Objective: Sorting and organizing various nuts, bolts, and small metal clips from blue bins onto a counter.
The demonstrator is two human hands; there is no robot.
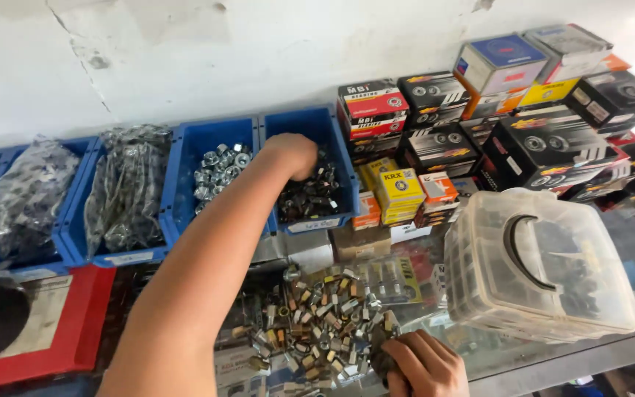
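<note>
1. The table (553,360) has a glass top. The big clear plastic case (545,268) with a dark handle sits on it, well to the right of the blue bin with dark nuts (310,176).
2. Black boxes (545,143) are stacked by the wall, just right of that bin. Small yellow and orange boxes (398,195) stand right beside it.
3. Three more blue bins sit in a row to its left. The nearest holds shiny silver nuts (218,169). The next two hold bags of metal parts (126,187).
4. A red tray (82,323) lies in front of the bins, off to the left.
5. A pile of loose nuts (325,320) lies on the glass, just in front of the bin.
6. The left hand (292,156) reaches into the bin, curled down over the dark nuts. I cannot tell if it holds any.
7. The right hand (424,364) rests at the pile's near edge, fingers closed around a dark clump of small parts.
8. To do this well, I think the left hand should stay low in the bin, clear of the blue wall next to it, so dark and silver nuts do not mix.
</note>
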